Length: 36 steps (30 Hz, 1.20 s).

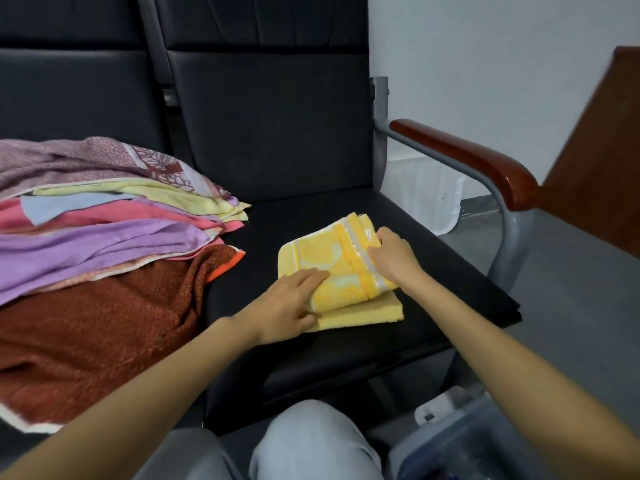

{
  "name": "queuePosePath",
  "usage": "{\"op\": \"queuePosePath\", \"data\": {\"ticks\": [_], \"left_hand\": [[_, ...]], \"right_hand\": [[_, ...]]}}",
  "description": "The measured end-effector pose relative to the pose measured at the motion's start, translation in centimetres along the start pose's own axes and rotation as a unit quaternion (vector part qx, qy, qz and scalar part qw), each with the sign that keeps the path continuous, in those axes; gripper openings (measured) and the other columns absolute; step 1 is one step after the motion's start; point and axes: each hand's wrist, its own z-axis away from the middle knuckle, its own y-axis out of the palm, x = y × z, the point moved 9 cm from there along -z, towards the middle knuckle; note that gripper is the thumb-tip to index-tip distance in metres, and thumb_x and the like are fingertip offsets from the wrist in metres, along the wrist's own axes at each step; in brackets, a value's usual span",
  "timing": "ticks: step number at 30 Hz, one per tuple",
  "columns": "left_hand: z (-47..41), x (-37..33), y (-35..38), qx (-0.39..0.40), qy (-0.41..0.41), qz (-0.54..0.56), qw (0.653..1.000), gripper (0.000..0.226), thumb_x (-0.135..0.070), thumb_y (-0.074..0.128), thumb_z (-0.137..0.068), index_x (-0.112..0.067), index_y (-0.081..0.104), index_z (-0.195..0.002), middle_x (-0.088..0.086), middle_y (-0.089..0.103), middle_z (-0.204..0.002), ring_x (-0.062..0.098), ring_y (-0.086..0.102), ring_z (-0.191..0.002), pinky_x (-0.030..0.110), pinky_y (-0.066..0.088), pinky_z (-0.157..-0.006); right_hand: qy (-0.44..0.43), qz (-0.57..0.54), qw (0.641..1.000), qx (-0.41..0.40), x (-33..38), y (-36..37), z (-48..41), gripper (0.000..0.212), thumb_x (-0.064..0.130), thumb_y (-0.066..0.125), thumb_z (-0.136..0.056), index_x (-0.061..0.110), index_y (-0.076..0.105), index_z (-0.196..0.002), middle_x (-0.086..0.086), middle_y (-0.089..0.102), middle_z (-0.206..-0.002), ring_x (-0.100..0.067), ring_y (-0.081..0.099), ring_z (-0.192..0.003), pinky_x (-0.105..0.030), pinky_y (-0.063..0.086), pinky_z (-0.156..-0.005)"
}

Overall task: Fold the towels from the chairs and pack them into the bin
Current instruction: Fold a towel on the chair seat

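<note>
Two yellow towels lie stacked on the black chair seat (311,358): a folded patterned yellow towel (329,268) on top of a plain yellow towel (367,313). The left grip (287,306) presses flat, fingers straight, on the upper towel's near corner. The right grip (391,256) curls round its banded right edge. A pile of unfolded towels (104,244) covers the neighbouring seat, and the clear bin (460,441) stands on the floor at lower right.

The single head-worn view looks forward and down, close over a black chair seat (346,220).

Fluffy terry towel (332,268); glossy wooden armrest (464,157).
</note>
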Motion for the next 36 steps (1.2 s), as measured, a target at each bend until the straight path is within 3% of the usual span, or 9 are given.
{"op": "queuePosePath", "data": {"ticks": [3, 7, 12, 17, 19, 20, 26, 30, 36], "left_hand": [[0.1, 0.0, 1.1, 0.008, -0.022, 0.022, 0.999, 0.066, -0.009, 0.049, -0.093, -0.013, 0.015, -0.149, 0.005, 0.023, -0.150, 0.022, 0.022, -0.139, 0.026, 0.021, -0.112], [0.2, 0.7, 3.1, 0.070, -0.072, -0.022, 0.995, 0.076, 0.002, 0.042, -0.093, -0.016, -0.003, -0.151, 0.009, -0.005, -0.158, 0.026, -0.008, -0.146, 0.041, 0.013, -0.119], [1.0, 0.9, 3.3, 0.103, -0.056, -0.030, 0.993, 0.076, 0.010, 0.033, -0.090, -0.012, -0.010, -0.149, 0.007, -0.021, -0.156, 0.023, -0.021, -0.143, 0.031, -0.001, -0.118], [1.3, 0.9, 3.0, 0.149, -0.065, 0.044, 0.986, 0.071, 0.001, 0.033, -0.093, -0.028, 0.004, -0.151, -0.004, -0.013, -0.158, 0.015, -0.018, -0.144, 0.033, -0.003, -0.118], [0.5, 0.9, 1.3, 0.093, -0.081, 0.079, 0.989, 0.051, -0.015, 0.031, -0.101, -0.026, 0.020, -0.149, -0.005, 0.004, -0.158, 0.013, -0.006, -0.146, 0.029, 0.000, -0.117], [0.1, 1.0, 0.5, 0.054, -0.097, 0.096, 0.989, 0.046, -0.019, 0.029, -0.102, -0.023, 0.024, -0.148, -0.003, 0.011, -0.157, 0.013, 0.000, -0.146, 0.026, 0.002, -0.116], [-1.7, 2.2, 0.1, -0.011, -0.190, 0.148, 0.971, 0.046, -0.024, 0.028, -0.103, -0.009, 0.027, -0.146, 0.011, 0.020, -0.155, 0.023, 0.011, -0.145, 0.032, 0.013, -0.115], [-2.2, 2.3, -0.2, -0.040, -0.214, 0.176, 0.960, 0.051, -0.029, 0.029, -0.103, -0.014, 0.017, -0.150, 0.009, 0.010, -0.157, 0.024, -0.001, -0.146, 0.037, 0.009, -0.116], [-2.4, 1.2, 3.4, 0.078, -0.187, 0.079, 0.976, 0.053, -0.038, 0.019, -0.103, -0.026, 0.002, -0.151, 0.005, -0.020, -0.156, 0.024, -0.027, -0.141, 0.038, -0.007, -0.116]], "right_hand": [[0.014, 0.081, 0.996, 0.022, -2.7, 1.4, 1.1, 0.007, 0.013, 0.037, -0.097, 0.010, 0.043, -0.095, -0.007, 0.049, -0.092, -0.025, 0.052, -0.086, -0.032, 0.038, -0.066], [0.025, 0.081, 0.996, 0.033, -3.7, 1.9, 1.3, 0.016, 0.016, 0.037, -0.099, 0.004, 0.044, -0.107, -0.008, 0.048, -0.095, -0.021, 0.048, -0.083, -0.031, 0.038, -0.065], [0.024, 0.068, 0.997, 0.002, -4.2, 1.6, 1.3, 0.024, 0.012, 0.039, -0.099, -0.001, 0.038, -0.119, -0.010, 0.046, -0.095, -0.020, 0.048, -0.080, -0.027, 0.035, -0.055], [0.002, 0.045, 0.997, -0.056, -3.6, -0.5, 1.1, 0.016, 0.010, 0.050, -0.091, 0.012, 0.038, -0.102, -0.005, 0.046, -0.096, -0.023, 0.051, -0.087, -0.031, 0.042, -0.065], [-0.011, 0.054, 0.992, -0.111, -3.2, -1.8, 0.9, 0.005, 0.014, 0.048, -0.091, 0.012, 0.048, -0.086, -0.002, 0.044, -0.091, -0.020, 0.049, -0.085, -0.036, 0.044, -0.073], [-0.010, 0.054, 0.992, -0.116, -3.2, -1.9, 0.8, 0.018, 0.018, 0.048, -0.091, 0.011, 0.048, -0.075, -0.001, 0.043, -0.084, -0.019, 0.048, -0.079, -0.037, 0.044, -0.070], [0.057, 0.074, 0.995, 0.021, -3.3, 1.6, -0.1, 0.030, 0.035, 0.060, -0.087, 0.013, 0.046, -0.072, -0.001, 0.051, -0.080, -0.020, 0.051, -0.081, -0.028, 0.038, -0.062], [0.048, 0.011, 0.999, 0.000, -3.0, 1.2, -0.2, 0.014, 0.021, 0.048, -0.094, 0.014, 0.046, -0.083, 0.000, 0.047, -0.079, -0.018, 0.049, -0.077, -0.028, 0.037, -0.061], [0.037, -0.062, 0.997, -0.042, -5.3, 0.3, 0.5, 0.030, 0.006, 0.040, -0.094, 0.018, 0.029, -0.069, 0.003, 0.037, -0.073, -0.009, 0.036, -0.062, -0.020, 0.026, -0.049]]}}
